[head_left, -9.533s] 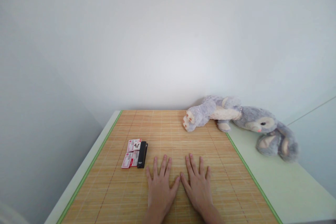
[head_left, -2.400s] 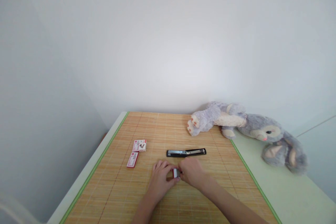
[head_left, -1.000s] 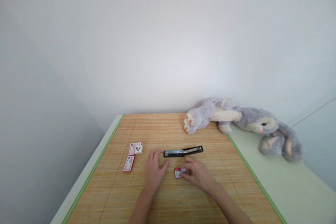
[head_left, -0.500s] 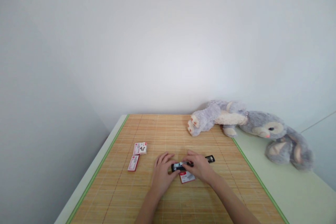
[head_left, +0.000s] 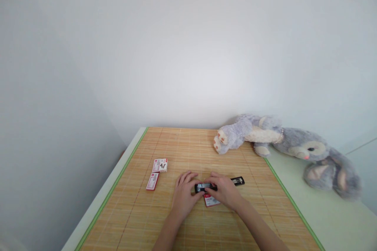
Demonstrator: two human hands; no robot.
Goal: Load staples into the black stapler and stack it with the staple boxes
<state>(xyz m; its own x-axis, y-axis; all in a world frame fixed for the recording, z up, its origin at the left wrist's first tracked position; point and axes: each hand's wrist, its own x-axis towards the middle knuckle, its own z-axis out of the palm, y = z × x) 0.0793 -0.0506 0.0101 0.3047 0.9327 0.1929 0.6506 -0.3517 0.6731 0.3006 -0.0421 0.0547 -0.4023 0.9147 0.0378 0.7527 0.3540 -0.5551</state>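
A black stapler (head_left: 239, 181), opened out flat, lies on the bamboo mat near the middle front. My left hand (head_left: 184, 195) grips its left end between thumb and forefinger, the other fingers resting on the mat. My right hand (head_left: 225, 191) lies across the stapler's middle, with thumb and fingertips pinched on its metal channel. Whether small staples sit under those fingertips is too small to tell. Just below the stapler, a red and white box (head_left: 211, 200) is partly covered by my right hand.
Two small boxes touch at the left: a white one with a picture (head_left: 160, 165) and a red-edged one (head_left: 152, 181). A grey plush rabbit (head_left: 265, 135) lies along the back right, against the wall. The mat (head_left: 182, 145) has green edges.
The whole view has shifted slightly. My right thumb and fingers have closed in on the stapler's left part, and less of the metal strip shows. My left hand keeps its grip.
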